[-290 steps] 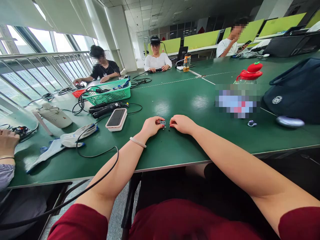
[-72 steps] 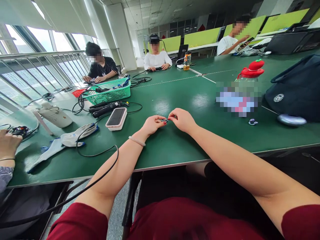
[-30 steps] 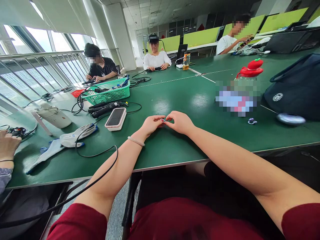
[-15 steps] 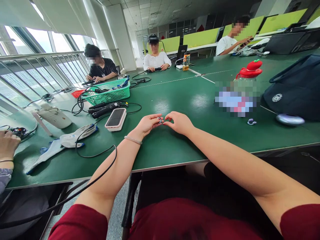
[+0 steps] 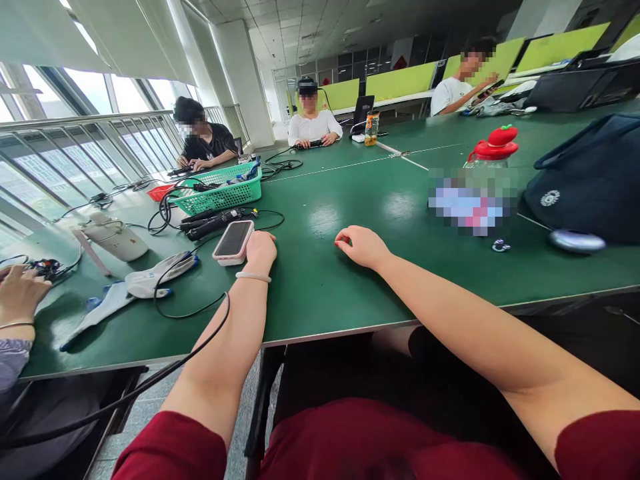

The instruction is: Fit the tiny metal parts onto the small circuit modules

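My left hand (image 5: 261, 252) is closed, knuckles up, on the green table against the right side of a thick, phone-like device (image 5: 233, 241) with a dark screen and pale pink case. Its fingers are mostly hidden, and whatever they hold does not show. A pale bangle (image 5: 253, 277) circles that wrist. Farther right, my right hand (image 5: 366, 247) rests on the tabletop with curled fingers, thumb and index together and a red nail showing. No object is visible in its grip. A small, dark-and-white patterned object (image 5: 501, 245) lies to the right.
Left stand a green basket (image 5: 220, 193), a black cabled device (image 5: 213, 223), white-blue gloves (image 5: 145, 283) and a pale bag (image 5: 115, 237). Right are a red-lidded bottle (image 5: 493, 150), a shiny oval object (image 5: 577, 241) and a dark bag (image 5: 590, 173). A neighbour's hand (image 5: 23, 293) works at far left. A black cable (image 5: 150, 380) crosses my left forearm.
My left hand has moved left from beside my right hand to the phone-like device. The small shiny object in its fingers has gone out of sight. My right hand has stayed nearly still, its pinch closing.
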The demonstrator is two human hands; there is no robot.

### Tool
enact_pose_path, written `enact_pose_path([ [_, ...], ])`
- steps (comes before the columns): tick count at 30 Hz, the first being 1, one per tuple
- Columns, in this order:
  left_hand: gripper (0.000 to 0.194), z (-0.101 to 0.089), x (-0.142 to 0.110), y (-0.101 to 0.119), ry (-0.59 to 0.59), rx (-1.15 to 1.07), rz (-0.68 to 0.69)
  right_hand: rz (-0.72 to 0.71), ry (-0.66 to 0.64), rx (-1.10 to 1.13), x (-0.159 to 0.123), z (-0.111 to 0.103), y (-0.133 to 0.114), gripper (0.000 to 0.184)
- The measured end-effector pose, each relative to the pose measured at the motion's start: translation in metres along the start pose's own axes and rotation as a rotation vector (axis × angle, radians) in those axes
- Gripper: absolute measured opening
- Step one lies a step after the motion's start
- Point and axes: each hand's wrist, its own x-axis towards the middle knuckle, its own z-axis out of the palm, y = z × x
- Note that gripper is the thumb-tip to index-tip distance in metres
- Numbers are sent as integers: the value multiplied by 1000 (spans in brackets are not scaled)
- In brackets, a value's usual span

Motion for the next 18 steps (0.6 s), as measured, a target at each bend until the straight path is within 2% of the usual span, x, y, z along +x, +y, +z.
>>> enact_pose_path([
  [9, 20, 0, 2, 0, -3, 55, 2, 8, -18, -2, 0, -1, 0, 15],
  [18, 30, 10, 3, -3, -19, -227, 11, -23, -43, 30, 2, 4, 2, 15],
])
